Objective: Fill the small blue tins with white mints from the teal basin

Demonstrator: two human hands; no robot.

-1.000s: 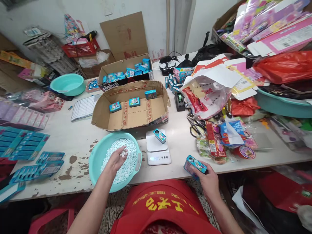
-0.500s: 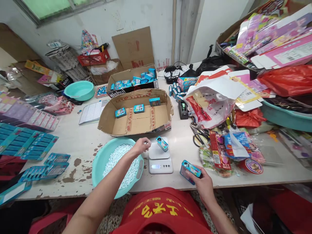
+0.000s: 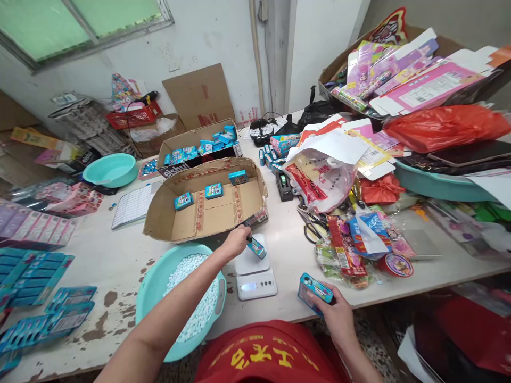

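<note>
A small blue tin (image 3: 257,249) lies on the white digital scale (image 3: 255,287), its far end covered by my left hand (image 3: 236,242). The fingers of that hand are bent together right at the tin's end; anything in them is hidden. My right hand (image 3: 333,306) grips a second blue tin (image 3: 315,291) from its right side, near the table's front edge. White tablets show in the opening at this tin's far end. Under my left forearm stands a turquoise basin (image 3: 149,287) holding many white tablets (image 3: 187,282).
Behind the scale, a low cardboard tray (image 3: 171,221) holds three blue packs, with a fuller carton (image 3: 171,169) beyond. Scissors (image 3: 313,223) and candy packets (image 3: 371,234) lie to the right. Blue boxes (image 3: 72,308) are stacked at the left, near a turquoise bowl (image 3: 109,170).
My left hand has moved forward from beside the scale onto the end of the tin lying there. My right hand still holds its tin. The view has shifted to the right.
</note>
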